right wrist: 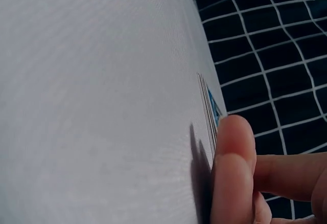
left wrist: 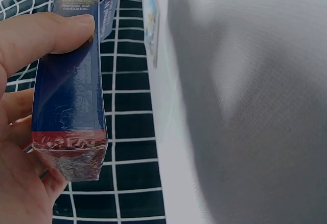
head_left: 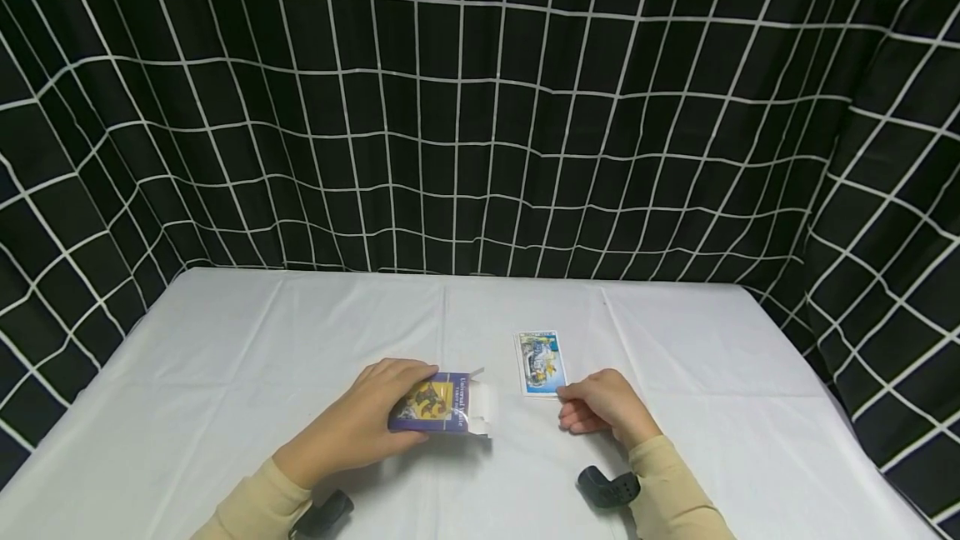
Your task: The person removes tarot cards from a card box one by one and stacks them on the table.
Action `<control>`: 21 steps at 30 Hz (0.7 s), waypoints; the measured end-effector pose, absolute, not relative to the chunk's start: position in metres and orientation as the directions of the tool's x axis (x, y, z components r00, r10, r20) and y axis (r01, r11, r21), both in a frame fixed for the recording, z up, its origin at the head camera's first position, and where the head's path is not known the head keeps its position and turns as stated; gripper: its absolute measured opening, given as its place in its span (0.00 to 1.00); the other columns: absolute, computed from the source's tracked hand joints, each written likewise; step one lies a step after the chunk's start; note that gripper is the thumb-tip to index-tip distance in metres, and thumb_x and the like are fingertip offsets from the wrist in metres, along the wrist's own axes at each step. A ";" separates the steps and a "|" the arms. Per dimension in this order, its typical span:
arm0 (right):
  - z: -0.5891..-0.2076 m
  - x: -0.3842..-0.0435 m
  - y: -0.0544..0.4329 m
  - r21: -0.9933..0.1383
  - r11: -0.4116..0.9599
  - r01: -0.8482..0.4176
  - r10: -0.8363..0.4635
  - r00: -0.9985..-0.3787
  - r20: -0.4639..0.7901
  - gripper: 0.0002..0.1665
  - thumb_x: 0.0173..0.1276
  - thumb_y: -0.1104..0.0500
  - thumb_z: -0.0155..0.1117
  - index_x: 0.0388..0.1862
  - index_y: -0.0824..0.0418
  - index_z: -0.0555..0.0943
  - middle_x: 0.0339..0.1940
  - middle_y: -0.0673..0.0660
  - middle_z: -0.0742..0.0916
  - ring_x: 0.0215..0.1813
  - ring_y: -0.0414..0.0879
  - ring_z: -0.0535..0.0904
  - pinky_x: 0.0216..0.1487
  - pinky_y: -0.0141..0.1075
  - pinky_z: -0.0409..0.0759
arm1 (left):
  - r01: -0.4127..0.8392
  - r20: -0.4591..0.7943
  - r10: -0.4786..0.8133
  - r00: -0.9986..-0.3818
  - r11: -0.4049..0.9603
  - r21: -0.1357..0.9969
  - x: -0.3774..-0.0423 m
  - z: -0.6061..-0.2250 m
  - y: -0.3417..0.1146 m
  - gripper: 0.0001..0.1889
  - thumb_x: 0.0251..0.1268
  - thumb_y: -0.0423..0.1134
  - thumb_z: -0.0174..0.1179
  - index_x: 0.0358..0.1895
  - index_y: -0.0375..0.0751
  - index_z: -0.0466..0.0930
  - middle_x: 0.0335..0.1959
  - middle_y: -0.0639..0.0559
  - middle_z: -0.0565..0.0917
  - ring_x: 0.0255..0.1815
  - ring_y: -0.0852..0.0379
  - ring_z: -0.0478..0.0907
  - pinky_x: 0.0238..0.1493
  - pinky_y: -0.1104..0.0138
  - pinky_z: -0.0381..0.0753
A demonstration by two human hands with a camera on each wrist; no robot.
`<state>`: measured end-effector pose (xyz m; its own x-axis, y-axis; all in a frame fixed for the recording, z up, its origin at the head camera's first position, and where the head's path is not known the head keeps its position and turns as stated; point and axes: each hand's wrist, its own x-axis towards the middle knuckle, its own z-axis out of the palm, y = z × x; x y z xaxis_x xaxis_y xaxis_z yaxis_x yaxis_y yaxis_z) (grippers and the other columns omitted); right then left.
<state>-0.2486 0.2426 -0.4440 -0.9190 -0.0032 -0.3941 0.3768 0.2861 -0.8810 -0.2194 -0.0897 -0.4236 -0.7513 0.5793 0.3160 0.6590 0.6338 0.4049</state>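
My left hand [head_left: 367, 415] grips a purple-blue tarot card box [head_left: 429, 402] above the table, thumb on one side and fingers on the other. The box's end flaps [head_left: 480, 408] stand open toward the right. Clear wrap covers the box's red end in the left wrist view. To the right, a small stack of tarot cards [head_left: 542, 363] lies picture side up. My right hand [head_left: 606, 407] pinches the stack's near right corner, its other fingers curled. The right wrist view shows several layered edges of the cards [right wrist: 207, 114] beside the thumb; whether fingertips reach underneath is hidden.
A white cloth [head_left: 300, 323] with faint creases covers the table. Black curtains [head_left: 465, 107] with a white grid stand behind and along both sides. Dark wrist-worn devices [head_left: 607, 487] sit at both sleeves, close above the cloth.
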 end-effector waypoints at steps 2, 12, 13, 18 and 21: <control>-0.443 -0.248 0.242 -0.871 0.311 0.380 -0.002 -0.917 -0.400 0.08 0.67 0.65 0.59 0.32 0.71 0.76 0.12 0.50 0.83 0.15 0.36 0.81 0.20 0.27 0.82 | 0.661 0.317 0.581 -0.749 0.632 0.404 -0.219 -0.424 -0.089 0.38 0.51 0.44 0.74 0.68 0.39 0.71 0.64 0.48 0.78 0.66 0.50 0.73 0.70 0.50 0.69; -0.443 -0.248 0.239 -0.852 0.357 0.382 0.018 -0.915 -0.403 0.09 0.66 0.65 0.59 0.28 0.70 0.77 0.11 0.50 0.81 0.13 0.35 0.78 0.18 0.27 0.80 | 0.665 0.320 0.583 -0.747 0.637 0.390 -0.219 -0.423 -0.089 0.38 0.50 0.44 0.74 0.67 0.39 0.71 0.63 0.48 0.79 0.66 0.49 0.73 0.70 0.50 0.69; -0.443 -0.248 0.239 -0.852 0.359 0.382 0.020 -0.916 -0.402 0.09 0.65 0.65 0.58 0.28 0.70 0.77 0.11 0.50 0.81 0.13 0.35 0.78 0.18 0.27 0.79 | 0.665 0.320 0.583 -0.747 0.637 0.390 -0.219 -0.423 -0.089 0.38 0.50 0.44 0.74 0.67 0.39 0.71 0.63 0.48 0.79 0.66 0.49 0.73 0.70 0.50 0.69; -0.444 -0.248 0.239 -0.851 0.362 0.381 0.031 -0.917 -0.398 0.08 0.65 0.65 0.58 0.29 0.70 0.76 0.11 0.50 0.81 0.13 0.36 0.78 0.18 0.28 0.80 | 0.662 0.318 0.582 -0.749 0.637 0.395 -0.219 -0.423 -0.088 0.38 0.50 0.44 0.74 0.67 0.39 0.71 0.63 0.48 0.79 0.66 0.50 0.73 0.70 0.50 0.69; -0.445 -0.248 0.240 -0.851 0.358 0.384 0.034 -0.916 -0.399 0.07 0.64 0.65 0.58 0.29 0.70 0.76 0.12 0.51 0.81 0.13 0.36 0.78 0.18 0.28 0.80 | 0.661 0.315 0.581 -0.750 0.637 0.397 -0.218 -0.423 -0.088 0.38 0.50 0.44 0.74 0.67 0.39 0.71 0.63 0.48 0.79 0.66 0.50 0.73 0.70 0.50 0.69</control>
<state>-0.2485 0.2395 -0.4455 -0.9164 0.0340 -0.3987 0.3836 0.3581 -0.8512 -0.2185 -0.0877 -0.4234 -0.7501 0.5814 0.3152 0.6606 0.6372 0.3969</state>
